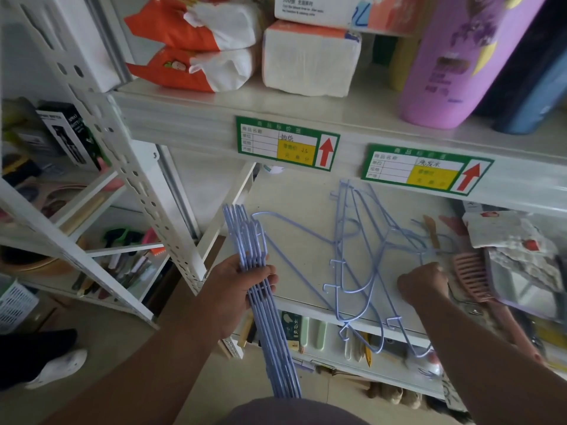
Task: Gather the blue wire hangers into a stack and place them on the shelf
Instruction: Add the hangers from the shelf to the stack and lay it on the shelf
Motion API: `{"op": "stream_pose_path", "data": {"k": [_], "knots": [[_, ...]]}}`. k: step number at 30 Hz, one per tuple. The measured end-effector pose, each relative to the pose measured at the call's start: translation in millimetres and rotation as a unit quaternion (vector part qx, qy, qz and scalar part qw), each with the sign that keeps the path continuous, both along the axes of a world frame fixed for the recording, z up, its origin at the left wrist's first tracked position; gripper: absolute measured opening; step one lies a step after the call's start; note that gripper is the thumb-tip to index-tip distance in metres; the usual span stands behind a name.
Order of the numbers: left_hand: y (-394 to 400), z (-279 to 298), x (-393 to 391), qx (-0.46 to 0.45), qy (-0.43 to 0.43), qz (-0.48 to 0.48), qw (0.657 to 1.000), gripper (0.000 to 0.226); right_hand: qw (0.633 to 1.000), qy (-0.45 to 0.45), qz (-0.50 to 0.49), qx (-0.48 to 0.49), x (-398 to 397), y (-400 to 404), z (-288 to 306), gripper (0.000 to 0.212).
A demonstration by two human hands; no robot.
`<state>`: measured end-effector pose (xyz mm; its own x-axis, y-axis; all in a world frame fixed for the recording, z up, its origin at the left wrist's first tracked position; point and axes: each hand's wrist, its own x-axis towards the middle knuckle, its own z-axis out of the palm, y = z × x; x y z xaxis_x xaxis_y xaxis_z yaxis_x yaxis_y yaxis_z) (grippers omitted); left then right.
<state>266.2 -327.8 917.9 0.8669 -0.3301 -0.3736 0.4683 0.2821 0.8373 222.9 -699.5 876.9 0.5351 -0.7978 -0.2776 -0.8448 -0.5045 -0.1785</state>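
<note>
My left hand (239,289) is shut on a stack of blue wire hangers (264,332), held on edge in front of the shelf's left end. Several loose blue wire hangers (362,259) lie tangled on the cream shelf (294,191), some hanging over its front edge. My right hand (425,285) is at the right side of that tangle, its fingers closed on the wire of one loose hanger near its hook.
A pink comb (472,276) and wrapped packets (518,250) lie on the shelf just right of my right hand. Above, an upper shelf holds tissue packs (310,56) and a purple bottle (454,62). A white perforated rack post (129,154) stands to the left.
</note>
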Motion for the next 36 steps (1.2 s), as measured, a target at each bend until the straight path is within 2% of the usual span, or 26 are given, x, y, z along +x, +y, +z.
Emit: {"op": "stream_pose_path", "data": {"k": [2, 3, 6, 9, 10, 14, 17, 19, 21, 24, 29, 32, 36], "knots": [[0.8, -0.9, 0.2, -0.002, 0.001, 0.001, 1.0, 0.022, 0.998, 0.043, 0.046, -0.01, -3.7, -8.4, 4.7, 0.045], [0.8, -1.5, 0.3, -0.004, 0.0, 0.001, 1.0, 0.022, 0.999, 0.04, 0.033, 0.01, -5.8, -8.8, 11.0, 0.043], [1.4, -1.9, -0.6, -0.01, -0.002, 0.002, 1.0, 0.023, 0.996, -0.039, -0.005, 0.077, -6.7, -19.3, 11.3, 0.025], [2.9, -3.1, -0.8, -0.019, -0.002, 0.005, 1.0, 0.024, 0.991, -0.075, 0.059, 0.092, 5.5, -24.3, -1.7, 0.05], [3.6, -3.2, -0.6, -0.021, 0.0, 0.005, 1.0, 0.023, 0.985, -0.115, 0.062, 0.116, 7.8, -22.4, -3.7, 0.047], [4.1, -2.6, 0.0, -0.028, 0.003, 0.003, 1.0, 0.026, 0.941, -0.256, 0.068, 0.21, 15.0, 14.9, 25.4, 0.014], [2.9, -1.0, -0.2, -0.029, 0.002, -0.001, 1.0, 0.035, 0.873, -0.328, 0.098, 0.348, 19.6, 48.6, 54.5, 0.006], [2.7, -0.1, -0.8, -0.031, 0.003, -0.004, 0.999, 0.038, 0.834, -0.327, 0.118, 0.428, 20.7, 71.4, 68.8, 0.008], [2.5, 1.7, -1.2, -0.034, 0.0, -0.003, 0.999, 0.041, 0.813, -0.324, 0.155, 0.458, 20.6, 92.0, 79.4, 0.01], [2.7, 2.7, -0.3, -0.037, -0.01, 0.001, 0.999, 0.038, 0.812, -0.297, 0.199, 0.46, 18.3, 119.6, 84.0, 0.012], [1.5, 9.4, -1.7, -0.052, -0.016, -0.01, 0.998, 0.049, 0.833, -0.246, 0.25, 0.427, 7.9, 157.7, 80.8, 0.013], [-0.2, 10.5, -2.4, -0.05, -0.015, -0.006, 0.999, 0.048, 0.826, -0.227, 0.262, 0.445, -0.4, 173.1, 74.8, 0.011], [-1.5, 12.9, -4.1, -0.019, -0.038, -0.011, 0.999, 0.033, 0.818, -0.199, 0.305, 0.446, -8.0, 188.7, 64.6, 0.013]]}}
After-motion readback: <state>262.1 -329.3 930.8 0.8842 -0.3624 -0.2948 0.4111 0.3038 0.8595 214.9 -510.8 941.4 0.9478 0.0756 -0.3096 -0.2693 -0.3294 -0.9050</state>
